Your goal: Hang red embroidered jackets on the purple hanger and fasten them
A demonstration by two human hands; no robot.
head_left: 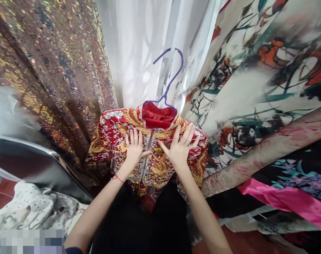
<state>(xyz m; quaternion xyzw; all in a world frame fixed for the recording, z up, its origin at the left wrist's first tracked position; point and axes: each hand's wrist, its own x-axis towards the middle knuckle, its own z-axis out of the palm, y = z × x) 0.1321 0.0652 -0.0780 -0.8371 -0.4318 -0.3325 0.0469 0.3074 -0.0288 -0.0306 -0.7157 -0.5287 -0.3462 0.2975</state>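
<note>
My left grip (134, 148) and right grip (178, 152) lie spread, pinching nothing, on the red embroidered jacket (149, 165) at the frame's centre; its purple hanger (182, 63) rises above; light, even, flat pressure should, I judge, spare the gold thread (160, 167).

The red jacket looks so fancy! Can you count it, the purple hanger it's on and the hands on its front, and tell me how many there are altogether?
Red jacket: 1
Purple hanger: 1
Hands: 2 (left hand, right hand)
Total: 4
</note>
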